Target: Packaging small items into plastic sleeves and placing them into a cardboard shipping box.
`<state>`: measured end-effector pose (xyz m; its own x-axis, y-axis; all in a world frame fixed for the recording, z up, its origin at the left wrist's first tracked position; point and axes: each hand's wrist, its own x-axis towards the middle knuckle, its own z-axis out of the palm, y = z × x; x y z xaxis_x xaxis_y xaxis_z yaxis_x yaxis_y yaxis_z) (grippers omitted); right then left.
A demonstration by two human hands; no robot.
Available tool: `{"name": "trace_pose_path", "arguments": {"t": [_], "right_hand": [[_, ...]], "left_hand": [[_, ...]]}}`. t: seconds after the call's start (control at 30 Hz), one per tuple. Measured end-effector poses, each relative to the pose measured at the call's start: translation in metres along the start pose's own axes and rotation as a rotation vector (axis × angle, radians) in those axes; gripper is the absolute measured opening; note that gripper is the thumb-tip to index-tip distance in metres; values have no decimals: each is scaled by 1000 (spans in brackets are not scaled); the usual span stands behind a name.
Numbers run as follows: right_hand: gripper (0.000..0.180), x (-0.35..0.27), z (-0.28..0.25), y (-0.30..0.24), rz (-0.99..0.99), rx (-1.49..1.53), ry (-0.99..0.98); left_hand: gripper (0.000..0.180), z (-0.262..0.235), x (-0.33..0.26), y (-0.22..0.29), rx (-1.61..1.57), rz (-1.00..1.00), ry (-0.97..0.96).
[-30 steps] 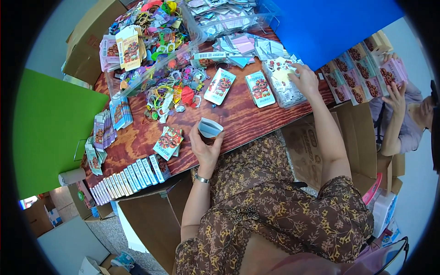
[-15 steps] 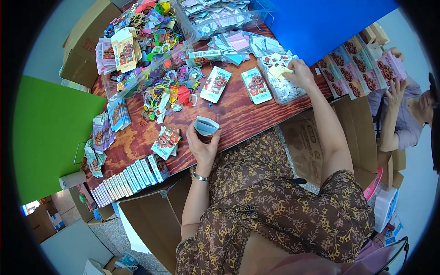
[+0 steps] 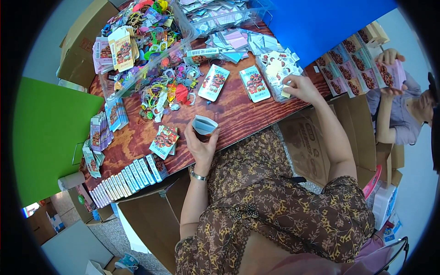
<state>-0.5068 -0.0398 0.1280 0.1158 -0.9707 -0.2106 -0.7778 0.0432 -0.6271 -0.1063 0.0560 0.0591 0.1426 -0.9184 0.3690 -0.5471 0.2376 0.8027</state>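
My left hand [image 3: 200, 142] is wrapped round a small open carton [image 3: 205, 123], its open end facing up and its inside pale. At the near edge of the sticker tray, my right hand [image 3: 302, 88] pinches a small pale yellow piece [image 3: 285, 93], partly hidden by the fingers. Loose white and yellow sticker-like pieces fill this clear tray [image 3: 276, 97]. Left of it lie a stack of picture cards [image 3: 255, 83] and a second card stack [image 3: 214, 83]. A few more printed cards [image 3: 164, 141] lie left of my left hand.
A clear bin [image 3: 137, 75] overflows with colourful hair ties and trinkets. Behind, another bin [image 3: 215, 20] holds small packets. Filled cartons [image 3: 128, 179] line the near left edge; folded cartons [image 3: 101, 133] lie beyond. At right, a person [image 3: 403, 105] handles pink boxes.
My right hand has drawn back from the middle of the sticker tray toward its near edge, with the yellow piece. My left hand stays nearly still. The other person's hands have shifted.
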Motion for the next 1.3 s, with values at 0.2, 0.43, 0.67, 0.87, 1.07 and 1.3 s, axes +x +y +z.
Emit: {"name": "trace_pose_path", "arguments": {"t": [0.2, 0.43, 0.67, 0.87, 1.07, 1.3], "right_hand": [[21, 1, 8, 5, -112, -214, 72], [14, 10, -9, -10, 54, 492, 33], [15, 0, 62, -156, -228, 571, -135], [21, 1, 126, -214, -810, -10, 15], [24, 6, 132, -229, -964, -95, 35], [15, 80, 162, -212, -940, -372, 55]], "left_hand": [[76, 0, 0, -1, 28, 23, 1], [74, -2, 5, 11, 24, -12, 22], [74, 8, 13, 11, 104, 35, 60], [71, 6, 10, 15, 166, 65, 159], [80, -3, 2, 4, 175, 25, 148], [86, -12, -10, -3, 132, 61, 178]]}}
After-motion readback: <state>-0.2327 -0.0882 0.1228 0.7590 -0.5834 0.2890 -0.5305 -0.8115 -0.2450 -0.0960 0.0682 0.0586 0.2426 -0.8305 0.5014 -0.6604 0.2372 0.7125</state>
